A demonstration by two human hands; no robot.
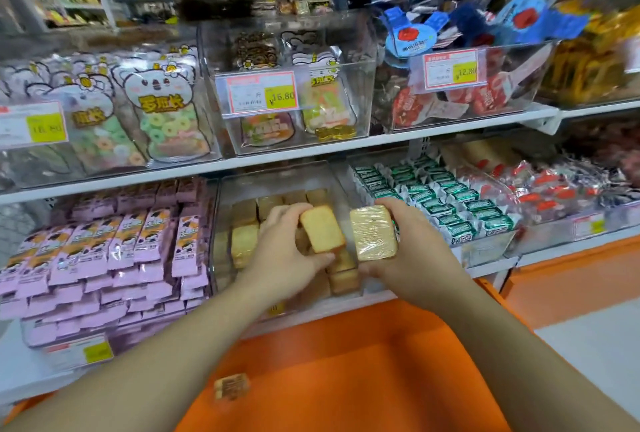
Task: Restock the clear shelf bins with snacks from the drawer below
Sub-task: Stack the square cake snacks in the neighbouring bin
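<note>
1. The left hand (pixel 284 244) grasps a golden, clear-wrapped rectangular cake slice (pixel 322 229) by its edges, flat face up, above the clear plastic shelf bin (pixel 277 179) on the lower shelf, likely so it can be slotted in beside the slices already stacked there.
2. The right hand (pixel 412 241) grasps a paler, film-wrapped cake slice (pixel 373 233) the same way, just beside the first, at the bin's right edge.
3. One more wrapped cake piece (pixel 231 386) lies in the open orange drawer (pixel 346 379) below; it is blurred, so its wrapper cannot be read.
4. The bin looks partly filled, so restocking seems mid-way.
5. The red-and-yellow price tag (pixel 261 96) on the bin above reads "15.80"; the tag to its right (pixel 451 70) reads "12.80". Finer print is illegible.
6. Neighbouring bins hold pink snack packets (pixel 104 251) and green-and-white wrapped sweets (pixel 443 196); their lettering is too small to tell.
</note>
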